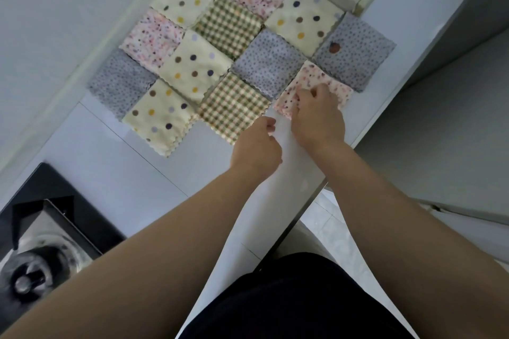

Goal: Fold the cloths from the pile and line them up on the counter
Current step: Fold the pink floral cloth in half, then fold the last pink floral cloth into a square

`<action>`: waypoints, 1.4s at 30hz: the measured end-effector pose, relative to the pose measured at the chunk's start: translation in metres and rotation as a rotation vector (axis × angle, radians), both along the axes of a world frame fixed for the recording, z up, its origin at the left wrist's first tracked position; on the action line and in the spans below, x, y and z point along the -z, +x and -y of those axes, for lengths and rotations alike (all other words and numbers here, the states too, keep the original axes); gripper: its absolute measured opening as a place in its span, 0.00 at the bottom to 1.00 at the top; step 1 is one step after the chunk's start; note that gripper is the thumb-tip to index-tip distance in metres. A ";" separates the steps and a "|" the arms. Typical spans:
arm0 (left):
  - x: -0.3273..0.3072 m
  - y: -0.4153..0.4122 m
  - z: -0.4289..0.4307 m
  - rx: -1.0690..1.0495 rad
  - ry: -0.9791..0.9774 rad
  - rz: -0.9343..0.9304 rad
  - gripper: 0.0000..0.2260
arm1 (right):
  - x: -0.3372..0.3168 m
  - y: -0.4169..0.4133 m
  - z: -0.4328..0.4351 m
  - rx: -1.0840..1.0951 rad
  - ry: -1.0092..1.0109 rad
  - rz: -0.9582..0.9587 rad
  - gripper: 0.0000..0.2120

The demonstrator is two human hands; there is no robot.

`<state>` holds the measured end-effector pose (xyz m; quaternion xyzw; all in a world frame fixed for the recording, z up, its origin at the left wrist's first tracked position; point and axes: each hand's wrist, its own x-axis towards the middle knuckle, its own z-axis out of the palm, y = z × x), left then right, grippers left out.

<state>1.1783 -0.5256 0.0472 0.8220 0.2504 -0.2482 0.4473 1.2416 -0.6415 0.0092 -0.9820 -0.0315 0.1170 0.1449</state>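
Note:
Several folded square cloths lie edge to edge in rows on the white counter (115, 162): cream polka-dot, green check, grey dotted and pink speckled. Nearest the counter's front edge lies a pink speckled cloth (316, 77). My right hand (316, 118) rests on its near part with curled fingers pinching the fabric. My left hand (257, 148) hovers just left of it over bare counter, beside a green check cloth (234, 107), fingers curled and holding nothing.
A black stove top (46, 201) with a burner sits at the lower left. The wall runs along the far side of the cloths. The counter's front edge (311, 201) drops off to the floor at the right, beside a white appliance.

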 end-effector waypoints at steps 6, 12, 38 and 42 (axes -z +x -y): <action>-0.021 -0.018 -0.019 -0.180 -0.132 0.028 0.12 | -0.016 -0.008 -0.006 0.023 0.045 0.034 0.15; -0.046 -0.072 -0.054 -0.285 -0.103 0.022 0.10 | -0.038 -0.055 -0.047 -0.084 0.080 0.011 0.19; -0.116 -0.608 -0.243 -0.608 0.337 0.046 0.08 | -0.141 -0.536 -0.244 -0.938 0.089 -0.209 0.23; -0.121 -0.711 -0.235 -0.841 0.405 0.000 0.08 | -0.141 -0.614 -0.260 -1.130 0.149 -0.197 0.23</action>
